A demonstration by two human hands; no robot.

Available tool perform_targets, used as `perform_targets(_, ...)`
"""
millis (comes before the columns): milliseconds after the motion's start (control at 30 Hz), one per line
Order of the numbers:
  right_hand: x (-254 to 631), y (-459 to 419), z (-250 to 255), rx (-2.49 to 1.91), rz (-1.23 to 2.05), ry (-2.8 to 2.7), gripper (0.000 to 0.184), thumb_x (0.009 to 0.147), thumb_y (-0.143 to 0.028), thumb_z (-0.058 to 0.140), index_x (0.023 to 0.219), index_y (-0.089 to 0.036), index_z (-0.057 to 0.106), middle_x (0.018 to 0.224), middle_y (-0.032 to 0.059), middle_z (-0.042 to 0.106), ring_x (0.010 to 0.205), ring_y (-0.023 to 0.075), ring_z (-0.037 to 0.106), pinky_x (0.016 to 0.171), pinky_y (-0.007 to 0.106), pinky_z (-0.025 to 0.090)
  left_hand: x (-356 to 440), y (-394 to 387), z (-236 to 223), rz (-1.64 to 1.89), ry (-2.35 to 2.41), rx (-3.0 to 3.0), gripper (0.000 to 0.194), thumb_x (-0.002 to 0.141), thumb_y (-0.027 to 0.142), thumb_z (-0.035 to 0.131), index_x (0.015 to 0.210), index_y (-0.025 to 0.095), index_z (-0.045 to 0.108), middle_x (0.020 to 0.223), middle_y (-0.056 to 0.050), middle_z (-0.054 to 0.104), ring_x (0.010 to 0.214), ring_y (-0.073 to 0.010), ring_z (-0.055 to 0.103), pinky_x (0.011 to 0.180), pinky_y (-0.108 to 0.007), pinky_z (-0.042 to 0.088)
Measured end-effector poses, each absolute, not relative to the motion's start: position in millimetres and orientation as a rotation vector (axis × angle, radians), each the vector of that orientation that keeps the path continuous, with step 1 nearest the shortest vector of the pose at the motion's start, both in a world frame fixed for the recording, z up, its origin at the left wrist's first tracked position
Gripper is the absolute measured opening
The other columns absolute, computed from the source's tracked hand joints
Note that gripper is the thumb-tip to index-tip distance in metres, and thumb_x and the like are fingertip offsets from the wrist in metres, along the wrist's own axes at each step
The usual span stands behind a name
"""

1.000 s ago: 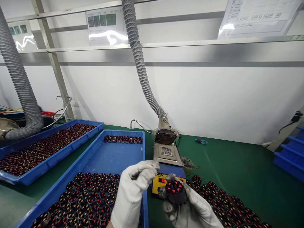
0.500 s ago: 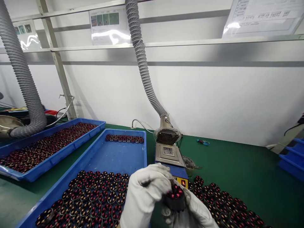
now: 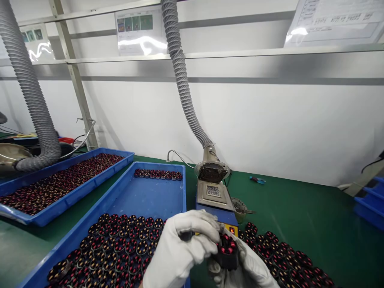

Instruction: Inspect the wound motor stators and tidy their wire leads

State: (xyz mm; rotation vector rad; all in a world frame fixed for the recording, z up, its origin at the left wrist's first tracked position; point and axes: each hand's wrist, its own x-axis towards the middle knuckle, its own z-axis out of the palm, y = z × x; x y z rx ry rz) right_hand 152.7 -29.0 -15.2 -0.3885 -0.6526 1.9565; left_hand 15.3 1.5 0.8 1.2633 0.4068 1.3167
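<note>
A black, ring-shaped motor stator with red wire coils (image 3: 228,256) is held low in the middle of the view, its coil side tilted up. My right hand (image 3: 252,264), in a white glove, grips it from the right and below. From the left, my left hand (image 3: 183,244), also gloved, is closed with its fingertips against the stator's left rim; anything small between them is hidden. Left of my hands, a blue tray (image 3: 150,196) bears rows of similar stators (image 3: 123,244). More stators (image 3: 282,256) lie on the green bench to the right.
Behind my hands stands a small hot-plate-like device (image 3: 213,192) with a metal top, under a grey extraction hose (image 3: 183,80). A second blue tray (image 3: 90,186), full of stators, lies far left. Blue-handled cutters (image 3: 257,180) rest on the green mat (image 3: 300,200). Blue bins (image 3: 370,208) stand at right.
The stator has shifted slightly right and its coils show more clearly. My left fingers have moved from over its top to its left side.
</note>
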Motion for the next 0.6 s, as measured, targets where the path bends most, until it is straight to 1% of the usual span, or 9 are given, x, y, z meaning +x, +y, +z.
perform_targets(67,153,-29,-15,-0.373,1.955,-0.650,0.034,0.056,-0.036,0.083,0.086,-0.025,0.072,0.079,0.0003,0.074,0.064,0.0093,0.068,0.059,0.017,0.050,9,2,-1,1.428,0.407,1.211,0.024,0.061,0.004,0.058,0.063,0.023,0.072,0.071,0.000,0.067,0.070,-0.0141,0.060,0.065,-0.020,0.048)
perform_targets(100,154,-30,-15,-0.369,1.949,-0.646,0.032,0.057,-0.036,0.083,0.084,-0.025,0.072,0.080,0.0005,0.074,0.064,0.0090,0.068,0.059,0.016,0.050,6,2,-1,1.455,0.441,1.187,0.024,0.062,0.005,0.058,0.063,0.024,0.072,0.075,0.001,0.068,0.070,-0.0131,0.061,0.061,-0.018,0.047)
perform_targets(167,156,-32,-16,-0.380,1.917,-0.653,0.033,0.059,-0.036,0.082,0.088,-0.024,0.072,0.076,0.0006,0.073,0.063,0.0087,0.067,0.060,0.016,0.049,1,0,2,1.426,0.525,1.196,0.028,0.060,0.004,0.060,0.071,0.026,0.074,0.087,0.001,0.070,0.067,-0.0116,0.062,0.054,-0.016,0.045)
perform_targets(233,158,-35,-19,-0.421,1.870,-0.665,0.034,0.061,-0.035,0.081,0.091,-0.024,0.071,0.073,0.0001,0.072,0.063,0.0097,0.067,0.062,0.019,0.051,1,-3,7,1.303,0.593,1.287,0.032,0.057,0.002,0.061,0.076,0.024,0.075,0.092,-0.001,0.070,0.069,-0.0135,0.063,0.058,-0.018,0.048)
perform_targets(300,159,-35,-22,-0.480,1.828,-0.673,0.035,0.060,-0.035,0.081,0.092,-0.025,0.070,0.078,0.0004,0.073,0.064,0.0113,0.067,0.066,0.023,0.052,6,-6,11,1.216,0.597,1.364,0.030,0.054,0.002,0.058,0.072,0.020,0.075,0.084,-0.004,0.070,0.072,-0.0160,0.063,0.063,-0.019,0.049)
perform_targets(367,159,-34,-25,-0.547,1.744,-0.689,0.036,0.058,-0.036,0.082,0.090,-0.025,0.069,0.084,0.0017,0.073,0.069,0.0149,0.068,0.069,0.029,0.053,13,-8,12,1.219,0.592,1.393,0.028,0.055,0.003,0.052,0.062,0.018,0.073,0.075,-0.004,0.068,0.069,-0.0156,0.062,0.062,-0.020,0.049)
perform_targets(467,159,-29,-30,-0.626,1.534,-0.744,0.036,0.059,-0.038,0.081,0.089,-0.024,0.069,0.087,0.0062,0.072,0.080,0.0223,0.067,0.074,0.037,0.054,19,-8,9,1.371,0.567,1.465,0.024,0.060,0.006,0.054,0.064,0.019,0.073,0.073,-0.005,0.066,0.073,-0.0187,0.061,0.068,-0.025,0.050)
perform_targets(533,159,-26,-33,-0.656,1.427,-0.770,0.035,0.059,-0.036,0.081,0.088,-0.023,0.068,0.088,0.0074,0.072,0.086,0.0244,0.066,0.076,0.037,0.053,18,-8,7,1.458,0.558,1.495,0.019,0.064,0.008,0.060,0.064,0.021,0.074,0.071,-0.004,0.068,0.078,-0.0213,0.061,0.079,-0.030,0.049)
perform_targets(600,158,-25,-37,-0.704,1.299,-0.809,0.035,0.059,-0.032,0.081,0.090,-0.023,0.068,0.088,0.0069,0.072,0.086,0.0239,0.066,0.075,0.034,0.054,14,-8,4,1.496,0.552,1.485,0.018,0.064,0.008,0.064,0.061,0.023,0.074,0.068,-0.003,0.068,0.077,-0.0217,0.062,0.085,-0.033,0.048)
